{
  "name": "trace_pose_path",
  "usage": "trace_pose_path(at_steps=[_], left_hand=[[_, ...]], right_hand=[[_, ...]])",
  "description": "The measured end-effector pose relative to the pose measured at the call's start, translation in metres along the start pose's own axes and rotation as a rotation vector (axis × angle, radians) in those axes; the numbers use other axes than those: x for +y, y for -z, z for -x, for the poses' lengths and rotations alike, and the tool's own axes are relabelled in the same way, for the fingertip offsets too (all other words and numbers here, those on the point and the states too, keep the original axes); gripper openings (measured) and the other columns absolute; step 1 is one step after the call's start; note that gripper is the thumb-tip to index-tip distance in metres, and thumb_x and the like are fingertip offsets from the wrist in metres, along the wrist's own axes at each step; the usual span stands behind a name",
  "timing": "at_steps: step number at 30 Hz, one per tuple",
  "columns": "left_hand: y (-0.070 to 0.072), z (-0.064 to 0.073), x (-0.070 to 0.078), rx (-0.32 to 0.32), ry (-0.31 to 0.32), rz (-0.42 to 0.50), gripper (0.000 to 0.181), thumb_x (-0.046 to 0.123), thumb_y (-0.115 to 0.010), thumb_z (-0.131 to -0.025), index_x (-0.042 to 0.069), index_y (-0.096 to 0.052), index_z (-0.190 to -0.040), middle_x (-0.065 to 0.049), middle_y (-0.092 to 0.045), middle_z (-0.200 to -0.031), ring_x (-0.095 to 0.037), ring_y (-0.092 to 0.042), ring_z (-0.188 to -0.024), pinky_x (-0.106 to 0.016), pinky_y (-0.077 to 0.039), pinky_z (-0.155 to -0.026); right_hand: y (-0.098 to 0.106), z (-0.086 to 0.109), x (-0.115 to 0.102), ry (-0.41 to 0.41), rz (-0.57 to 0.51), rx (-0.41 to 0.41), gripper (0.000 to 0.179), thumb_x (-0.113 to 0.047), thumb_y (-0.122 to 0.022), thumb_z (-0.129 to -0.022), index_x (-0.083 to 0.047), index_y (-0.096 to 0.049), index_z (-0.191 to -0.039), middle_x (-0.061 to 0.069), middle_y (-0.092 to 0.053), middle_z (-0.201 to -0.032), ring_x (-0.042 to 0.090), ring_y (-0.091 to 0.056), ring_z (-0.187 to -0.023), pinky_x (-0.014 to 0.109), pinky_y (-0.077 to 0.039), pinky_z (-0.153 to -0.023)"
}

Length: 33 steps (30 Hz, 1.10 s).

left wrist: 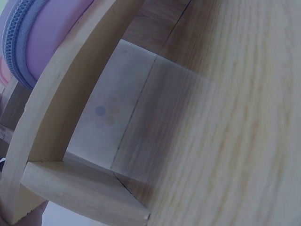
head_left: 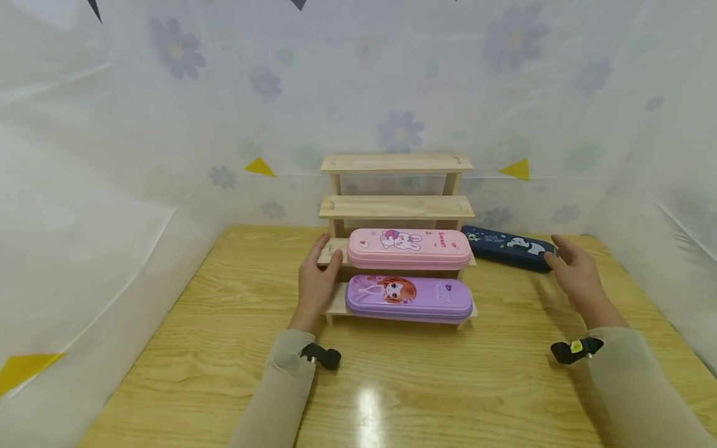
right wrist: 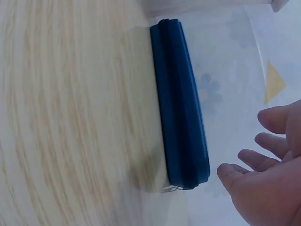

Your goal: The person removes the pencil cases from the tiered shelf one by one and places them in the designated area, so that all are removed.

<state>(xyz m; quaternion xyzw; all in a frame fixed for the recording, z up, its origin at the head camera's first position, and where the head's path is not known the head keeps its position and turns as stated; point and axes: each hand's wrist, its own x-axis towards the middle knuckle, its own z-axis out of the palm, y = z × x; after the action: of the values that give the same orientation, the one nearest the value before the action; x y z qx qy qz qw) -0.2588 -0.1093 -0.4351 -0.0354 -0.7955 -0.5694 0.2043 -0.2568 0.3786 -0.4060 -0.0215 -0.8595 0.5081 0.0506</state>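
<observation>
My left hand (head_left: 318, 280) holds the left end of a tiered wooden stand (head_left: 396, 206), thumb and fingers on either side of a board. In the left wrist view, the stand's edge (left wrist: 70, 89) hides most of that hand. A pink rabbit pencil case (head_left: 409, 249) sits on the second tier up, above a purple pencil case (head_left: 409, 297) on the lowest. Right of the stand, a navy panda pencil case (head_left: 506, 247) lies slantwise on the table. My right hand (head_left: 578, 277) is at its right end, fingers spread, and a gap shows between them in the right wrist view.
The stand's top tier (head_left: 396, 163) and the one below it are bare. Wood-grain table (head_left: 224, 348) extends around the stand. Pale floral sheeting (head_left: 358, 93) hangs behind and along both sides, with yellow triangles (head_left: 260, 167) on it.
</observation>
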Motion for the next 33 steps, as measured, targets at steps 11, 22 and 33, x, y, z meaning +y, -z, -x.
trace_pose_path(at_steps=[11, 22, 33], left_hand=[[0.001, 0.001, 0.0, 0.005, 0.015, -0.005, 0.055, 0.041, -0.059, -0.098, 0.017, -0.049, -0.147, 0.004, -0.045, -0.15, -0.015, -0.037, -0.139, -0.035, -0.029, -0.114], [0.0, 0.0, -0.001, -0.007, 0.015, 0.009, 0.055, 0.042, -0.059, -0.098, 0.021, -0.048, -0.148, 0.003, -0.043, -0.152, -0.015, -0.036, -0.14, -0.034, -0.028, -0.115], [0.001, -0.001, 0.001, -0.005, 0.026, 0.018, 0.056, 0.041, -0.06, -0.098, 0.019, -0.047, -0.148, 0.0, -0.043, -0.152, -0.018, -0.036, -0.14, -0.037, -0.028, -0.115]], right_hand=[[-0.008, 0.018, -0.023, 0.08, -0.032, 0.043, 0.06, -0.04, -0.042, -0.105, -0.023, -0.022, -0.159, 0.016, -0.017, -0.162, 0.032, -0.02, -0.146, 0.047, -0.027, -0.115], [-0.02, 0.03, -0.051, 0.168, -0.138, 0.091, 0.055, -0.03, -0.051, -0.103, -0.02, -0.035, -0.155, 0.005, -0.029, -0.16, 0.014, -0.032, -0.141, 0.011, -0.036, -0.101], [-0.044, 0.037, -0.086, 0.29, -0.055, 0.054, 0.054, -0.027, -0.054, -0.102, -0.016, -0.039, -0.153, 0.009, -0.03, -0.159, 0.016, -0.025, -0.146, 0.019, -0.036, -0.106]])
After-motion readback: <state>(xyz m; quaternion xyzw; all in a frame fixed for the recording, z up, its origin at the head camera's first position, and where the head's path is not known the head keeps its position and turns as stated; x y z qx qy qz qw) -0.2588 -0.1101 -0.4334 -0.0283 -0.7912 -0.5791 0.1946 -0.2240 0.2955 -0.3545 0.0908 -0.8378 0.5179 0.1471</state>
